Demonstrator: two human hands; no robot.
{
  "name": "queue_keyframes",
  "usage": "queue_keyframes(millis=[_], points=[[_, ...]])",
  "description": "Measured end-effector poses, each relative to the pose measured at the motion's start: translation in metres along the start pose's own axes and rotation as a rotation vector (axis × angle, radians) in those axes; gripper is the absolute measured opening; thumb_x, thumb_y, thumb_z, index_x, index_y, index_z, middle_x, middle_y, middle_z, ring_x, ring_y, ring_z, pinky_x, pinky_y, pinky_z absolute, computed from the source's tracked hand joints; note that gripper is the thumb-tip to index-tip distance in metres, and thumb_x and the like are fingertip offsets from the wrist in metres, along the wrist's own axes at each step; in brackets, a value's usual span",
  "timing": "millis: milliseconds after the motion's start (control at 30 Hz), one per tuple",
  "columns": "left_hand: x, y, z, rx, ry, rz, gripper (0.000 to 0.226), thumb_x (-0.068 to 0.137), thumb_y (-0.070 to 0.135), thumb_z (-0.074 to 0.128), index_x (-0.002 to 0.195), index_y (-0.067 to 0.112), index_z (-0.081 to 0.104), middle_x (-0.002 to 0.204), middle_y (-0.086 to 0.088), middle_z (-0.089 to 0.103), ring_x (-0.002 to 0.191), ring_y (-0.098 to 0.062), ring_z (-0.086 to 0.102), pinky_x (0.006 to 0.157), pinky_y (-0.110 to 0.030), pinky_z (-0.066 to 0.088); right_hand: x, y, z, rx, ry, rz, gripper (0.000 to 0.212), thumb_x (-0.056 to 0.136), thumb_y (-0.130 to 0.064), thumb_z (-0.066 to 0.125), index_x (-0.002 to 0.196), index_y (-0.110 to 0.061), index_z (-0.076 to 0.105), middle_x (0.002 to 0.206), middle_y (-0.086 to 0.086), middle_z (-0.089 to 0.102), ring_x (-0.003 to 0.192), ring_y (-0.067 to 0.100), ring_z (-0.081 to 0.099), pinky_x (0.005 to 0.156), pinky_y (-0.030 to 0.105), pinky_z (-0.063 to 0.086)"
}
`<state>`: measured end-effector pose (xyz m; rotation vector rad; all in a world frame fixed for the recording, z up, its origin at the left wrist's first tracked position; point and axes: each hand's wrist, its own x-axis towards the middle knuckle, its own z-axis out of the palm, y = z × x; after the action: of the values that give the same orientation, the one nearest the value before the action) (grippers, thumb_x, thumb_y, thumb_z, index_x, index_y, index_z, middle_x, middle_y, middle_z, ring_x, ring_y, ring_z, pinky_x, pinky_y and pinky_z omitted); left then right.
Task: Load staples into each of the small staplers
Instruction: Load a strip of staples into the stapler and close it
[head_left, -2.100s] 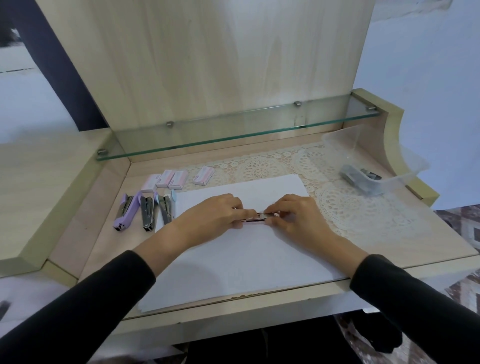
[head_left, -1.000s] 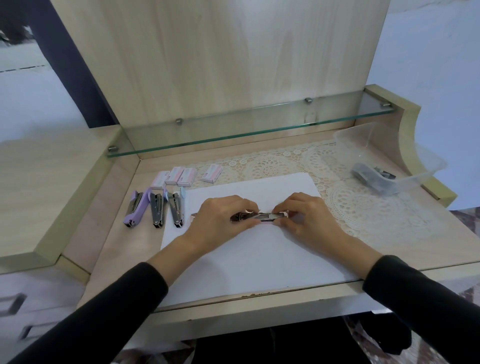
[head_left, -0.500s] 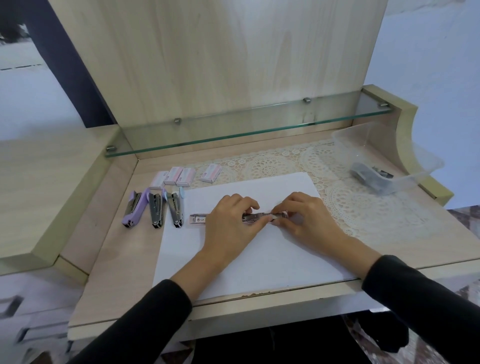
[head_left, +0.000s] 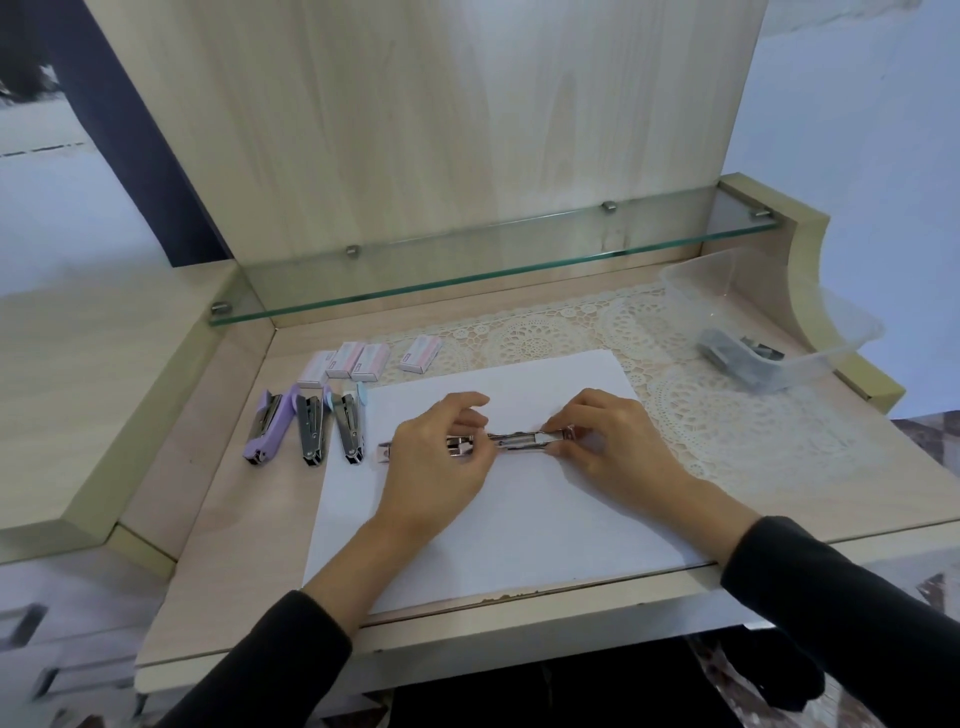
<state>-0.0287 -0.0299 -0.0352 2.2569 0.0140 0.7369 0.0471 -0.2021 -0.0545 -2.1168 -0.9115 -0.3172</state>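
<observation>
Right grip (head_left: 608, 441) pinches the right end of the small silver metal stapler (head_left: 522, 440), thumb and fingertips closed on it, while my left grip (head_left: 436, 457) curls over its hinged middle with the index finger lifted. I can't see under the fingers how firmly that one holds. I read the stapler as folded open flat on the white sheet of paper (head_left: 519, 519). Its long axis runs left to right across me, the right end a little farther away, and one tip pokes out past my left grip. The upturned channel lies between both grips, close to each. Staples must come from the pink-and-white cardboard boxes (head_left: 363, 359) at the back left of the wooden table (head_left: 234, 545), nearer my left grip, so I'd judge that side fetches.
</observation>
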Motion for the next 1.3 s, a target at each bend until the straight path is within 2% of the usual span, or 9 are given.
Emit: queue_keyframes(millis=[67,167,267,400,533,667,867,1167,1300], points=[[-0.004,-0.005,-0.004,0.037,-0.049,0.077,0.026,0.076,0.023,0.058,0.098,0.012,0.066,0.087,0.006,0.067,0.083,-0.002,0.06,0.086,-0.023,0.048,0.0,0.0,0.0,-0.005,0.002,-0.004,0.013,0.069,-0.007,0.074,0.081,-0.01,0.072,0.078,0.007,0.066,0.068,0.022,0.061,0.064,0.019,0.042],[-0.008,-0.019,-0.004,0.281,-0.089,0.182,0.041,0.078,0.044,0.055,0.1,0.012,0.068,0.095,0.003,0.07,0.086,-0.007,0.061,0.104,-0.033,0.031,0.0,-0.001,0.0,-0.016,0.015,-0.028,0.013,0.069,-0.012,0.071,0.082,-0.01,0.072,0.077,0.006,0.067,0.071,0.022,0.062,0.067,0.022,0.044],[-0.01,-0.031,-0.003,0.424,-0.099,0.242,0.038,0.079,0.04,0.05,0.098,0.013,0.07,0.085,-0.001,0.072,0.075,-0.016,0.066,0.099,-0.034,0.03,-0.001,0.001,0.001,-0.025,0.033,-0.055,0.018,0.069,-0.015,0.069,0.087,-0.014,0.073,0.079,0.003,0.067,0.072,0.016,0.061,0.069,0.016,0.042],[-0.011,-0.034,-0.003,0.44,-0.056,0.256,0.033,0.08,0.036,0.051,0.093,0.013,0.071,0.078,0.002,0.07,0.075,-0.01,0.057,0.09,-0.03,0.035,-0.002,0.003,-0.003,-0.002,0.108,-0.107,0.017,0.076,-0.024,0.063,0.086,-0.018,0.074,0.081,0.001,0.06,0.069,0.007,0.05,0.065,0.01,0.038],[-0.01,-0.032,-0.004,0.427,-0.049,0.271,0.033,0.078,0.036,0.051,0.093,0.014,0.071,0.077,0.002,0.068,0.073,-0.011,0.054,0.073,-0.021,0.032,-0.004,0.005,-0.006,-0.08,0.121,-0.154,0.02,0.078,-0.032,0.058,0.082,-0.023,0.075,0.07,-0.004,0.045,0.065,0.001,0.028,0.058,0.012,0.027],[-0.008,-0.034,-0.003,0.424,-0.028,0.305,0.025,0.074,0.029,0.062,0.089,0.013,0.072,0.074,0.0,0.067,0.074,-0.011,0.045,0.065,-0.022,0.029,-0.008,0.005,-0.008,-0.142,0.102,-0.183,0.025,0.079,-0.035,0.054,0.082,-0.022,0.076,0.065,0.001,0.046,0.066,-0.001,0.022,0.053,0.02,0.03],[-0.008,-0.034,-0.002,0.474,-0.015,0.369,0.029,0.078,0.031,0.052,0.09,0.013,0.072,0.075,-0.001,0.066,0.075,-0.012,0.044,0.065,-0.022,0.028,-0.007,0.001,-0.008,-0.223,0.081,-0.198,0.027,0.078,-0.035,0.052,0.085,-0.022,0.075,0.062,0.001,0.048,0.063,0.011,0.036,0.049,0.018,0.029],[-0.01,-0.036,-0.001,0.483,-0.01,0.375,0.028,0.078,0.03,0.053,0.093,0.014,0.071,0.077,0.0,0.066,0.075,-0.013,0.044,0.065,-0.024,0.029,-0.004,-0.002,-0.008,-0.298,0.026,-0.222,0.018,0.077,-0.032,0.061,0.086,-0.026,0.075,0.062,-0.002,0.054,0.066,0.01,0.041,0.051,0.013,0.023],[-0.009,-0.037,-0.001,0.473,-0.011,0.372,0.028,0.078,0.03,0.053,0.093,0.014,0.071,0.077,0.0,0.066,0.074,-0.011,0.044,0.066,-0.024,0.03,-0.006,-0.001,-0.014,-0.257,0.003,-0.202,0.026,0.08,-0.038,0.052,0.085,-0.026,0.075,0.06,-0.002,0.054,0.055,0.01,0.045,0.046,0.018,0.031]])
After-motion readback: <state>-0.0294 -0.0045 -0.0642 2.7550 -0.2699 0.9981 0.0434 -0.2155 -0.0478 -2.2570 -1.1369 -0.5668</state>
